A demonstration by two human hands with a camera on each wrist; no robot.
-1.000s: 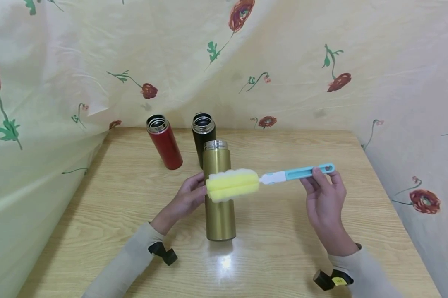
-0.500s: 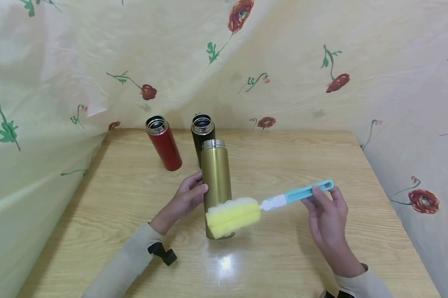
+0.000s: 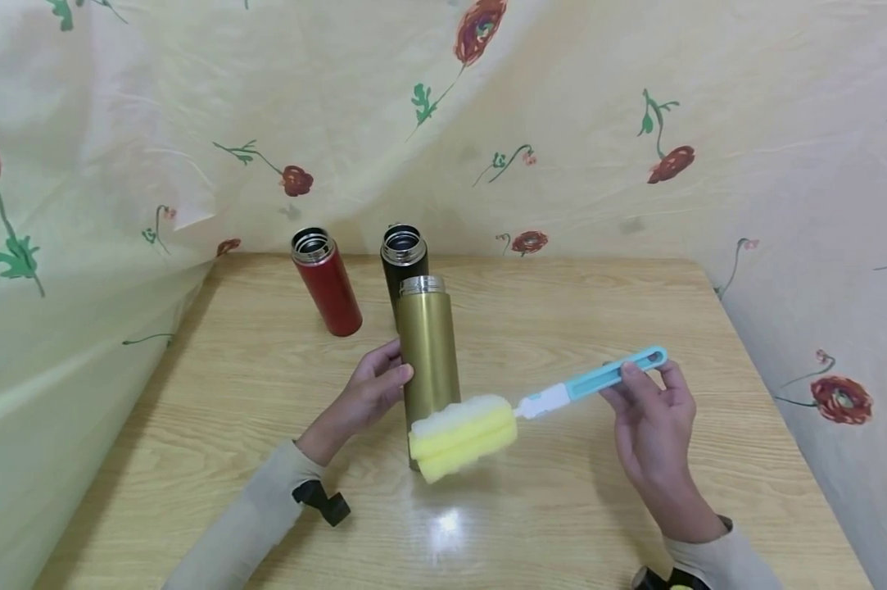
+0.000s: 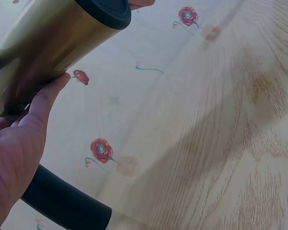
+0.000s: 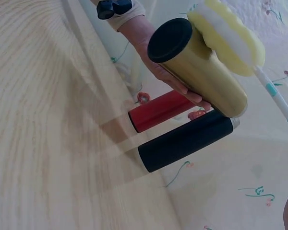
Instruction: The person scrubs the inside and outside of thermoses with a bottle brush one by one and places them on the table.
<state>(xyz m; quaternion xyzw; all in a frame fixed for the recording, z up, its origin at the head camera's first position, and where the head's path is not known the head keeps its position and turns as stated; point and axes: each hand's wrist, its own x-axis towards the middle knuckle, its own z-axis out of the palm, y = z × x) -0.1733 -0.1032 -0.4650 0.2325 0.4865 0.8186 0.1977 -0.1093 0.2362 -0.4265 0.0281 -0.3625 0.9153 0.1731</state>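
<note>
My left hand (image 3: 373, 392) grips a gold thermos bottle (image 3: 428, 352) round its middle, its silver mouth uncapped and pointing up. In the right wrist view the gold bottle's dark base (image 5: 170, 40) hangs above the table. My right hand (image 3: 657, 434) pinches the blue end of a bottle brush (image 3: 594, 382) between thumb and fingers. The brush's yellow and white sponge head (image 3: 465, 438) points left and down, in front of the bottle's lower part in the head view. In the left wrist view the left thumb and fingers curl round the bottle (image 4: 48, 52).
An uncapped red thermos (image 3: 328, 287) and an uncapped black thermos (image 3: 402, 258) stand upright at the back of the wooden table (image 3: 561, 303). The black one is partly hidden behind the gold bottle. A flowered cloth (image 3: 561, 98) hangs behind and along both sides.
The brush has come down across the front of the gold bottle, from its middle to its base, and its sponge end now tilts lower. The gold bottle has shifted slightly left at the top.
</note>
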